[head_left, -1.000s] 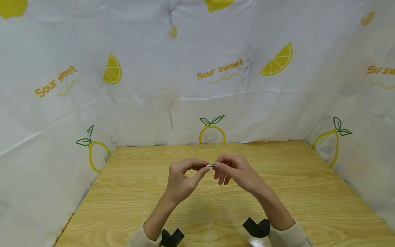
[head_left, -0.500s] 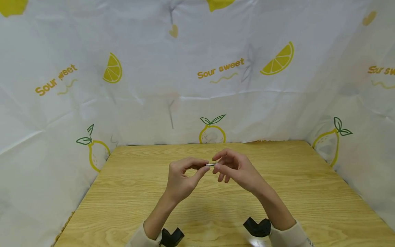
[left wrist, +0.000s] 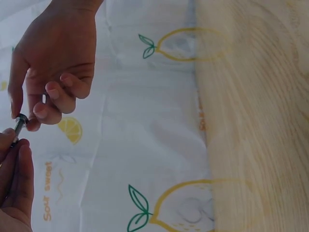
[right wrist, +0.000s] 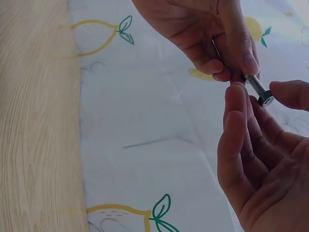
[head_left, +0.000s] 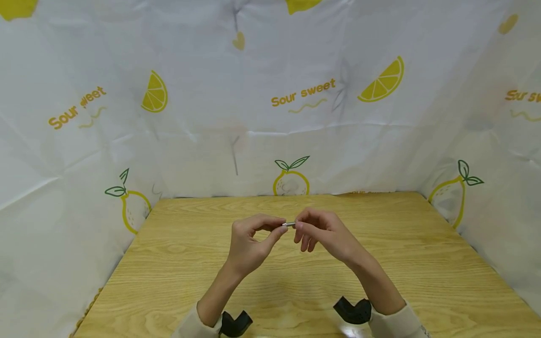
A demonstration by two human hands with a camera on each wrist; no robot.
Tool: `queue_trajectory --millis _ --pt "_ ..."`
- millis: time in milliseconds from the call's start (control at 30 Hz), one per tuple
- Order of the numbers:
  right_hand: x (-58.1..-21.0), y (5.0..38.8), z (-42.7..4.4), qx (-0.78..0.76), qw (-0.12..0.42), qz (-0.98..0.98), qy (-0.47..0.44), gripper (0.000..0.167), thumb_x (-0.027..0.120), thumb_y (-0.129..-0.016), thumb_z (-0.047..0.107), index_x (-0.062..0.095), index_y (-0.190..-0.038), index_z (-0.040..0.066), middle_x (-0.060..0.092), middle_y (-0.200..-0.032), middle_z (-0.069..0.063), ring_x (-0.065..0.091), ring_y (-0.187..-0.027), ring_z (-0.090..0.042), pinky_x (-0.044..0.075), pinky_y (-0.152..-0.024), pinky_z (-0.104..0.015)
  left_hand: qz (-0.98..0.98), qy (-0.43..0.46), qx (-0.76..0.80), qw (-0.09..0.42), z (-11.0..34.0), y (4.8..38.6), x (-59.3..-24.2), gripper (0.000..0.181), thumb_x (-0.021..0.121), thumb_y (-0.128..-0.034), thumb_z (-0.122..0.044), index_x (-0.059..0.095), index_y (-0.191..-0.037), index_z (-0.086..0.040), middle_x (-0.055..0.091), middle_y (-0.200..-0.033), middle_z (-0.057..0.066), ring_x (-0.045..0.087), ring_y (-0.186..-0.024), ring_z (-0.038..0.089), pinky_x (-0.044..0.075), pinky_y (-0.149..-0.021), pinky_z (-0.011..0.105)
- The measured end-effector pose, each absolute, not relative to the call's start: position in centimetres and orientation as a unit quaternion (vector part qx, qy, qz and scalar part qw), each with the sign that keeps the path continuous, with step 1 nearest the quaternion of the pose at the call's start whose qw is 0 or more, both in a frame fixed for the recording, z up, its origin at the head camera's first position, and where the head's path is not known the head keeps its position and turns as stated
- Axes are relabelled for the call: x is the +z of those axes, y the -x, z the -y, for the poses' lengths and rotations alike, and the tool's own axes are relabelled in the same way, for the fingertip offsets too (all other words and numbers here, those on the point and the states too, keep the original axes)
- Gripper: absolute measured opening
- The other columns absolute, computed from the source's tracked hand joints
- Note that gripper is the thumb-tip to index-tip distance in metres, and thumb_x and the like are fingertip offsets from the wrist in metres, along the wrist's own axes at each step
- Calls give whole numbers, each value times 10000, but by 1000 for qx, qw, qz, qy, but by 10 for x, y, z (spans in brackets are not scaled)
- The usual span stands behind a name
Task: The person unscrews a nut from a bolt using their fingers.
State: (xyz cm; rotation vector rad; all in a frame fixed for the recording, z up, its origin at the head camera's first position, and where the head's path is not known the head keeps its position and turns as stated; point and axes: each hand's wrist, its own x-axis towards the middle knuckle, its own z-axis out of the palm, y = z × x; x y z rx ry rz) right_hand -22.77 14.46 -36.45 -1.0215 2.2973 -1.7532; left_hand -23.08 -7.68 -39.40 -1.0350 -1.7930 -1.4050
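Observation:
A short silver bolt [head_left: 289, 224] lies nearly level between my hands, above the table. My left hand [head_left: 251, 244] pinches one end between thumb and fingertips, which hide that end. At the other end, in the right wrist view, sits a hex nut [right wrist: 265, 99], with shiny thread [right wrist: 256, 86] visible beside it. My right hand [head_left: 327, 234] has its thumb and index finger on opposite sides of the nut, its other fingers loosely bent. The left wrist view also shows the nut [left wrist: 21, 117] between the right fingertips.
The wood-grain table [head_left: 190, 291] spreads below both hands. A white lemon-print cloth [head_left: 203, 103] stands behind it and along both sides. Black wrist mounts [head_left: 352, 311] sit near the beige sleeves [head_left: 393, 324].
The right thumb and index finger spread off the nut half a second ago, then came together on it again. My left hand has kept its pinch on the bolt, almost still.

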Motion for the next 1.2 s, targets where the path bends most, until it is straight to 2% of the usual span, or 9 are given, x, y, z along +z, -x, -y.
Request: queue_trajectory --millis 100,300,500,767,967,1200 --pt "-364 227 -145 -582 31 -738 341 129 562 -1051 75 636 -1114 -10 714 -908 -152 708 -678 -180 624 -595 -384 681 389 -537 311 77 231 -394 109 784 -881 35 790 -983 -5 793 -871 143 770 -734 191 644 -693 248" --pt "-364 227 -145 -604 25 -721 338 176 628 -1008 24 618 -1171 -41 727 -934 -18 725 -737 -152 635 -623 -377 682 384 -544 304 76 231 -394 106 788 -885 18 793 -985 -16 796 -873 133 771 -739 180 645 -697 251" --pt "-364 227 -146 -607 23 -724 326 191 602 -1032 60 624 -1193 -41 730 -939 -73 726 -725 -217 633 -620 -367 681 385 -542 306 76 231 -395 102 788 -886 17 794 -981 -20 795 -867 131 771 -741 180 645 -701 249" --pt "-363 228 -146 -589 59 -744 309 203 646 -1015 84 656 -1179 -37 741 -917 -23 718 -706 -154 633 -620 -395 679 392 -535 314 76 232 -397 113 784 -881 35 790 -985 -7 792 -863 138 767 -726 184 644 -695 252" --pt "-362 227 -148 -601 45 -735 309 220 636 -1023 87 673 -1200 -37 748 -927 6 727 -726 -170 641 -633 -379 681 388 -538 311 75 233 -397 105 783 -884 31 791 -981 -5 791 -861 139 766 -728 191 644 -694 252" --pt "-361 227 -148 -606 42 -732 309 269 645 -1012 62 657 -1256 -50 770 -997 -62 736 -736 -181 637 -630 -356 683 384 -542 305 75 231 -397 102 782 -885 30 788 -984 4 791 -872 148 771 -749 205 649 -709 263"
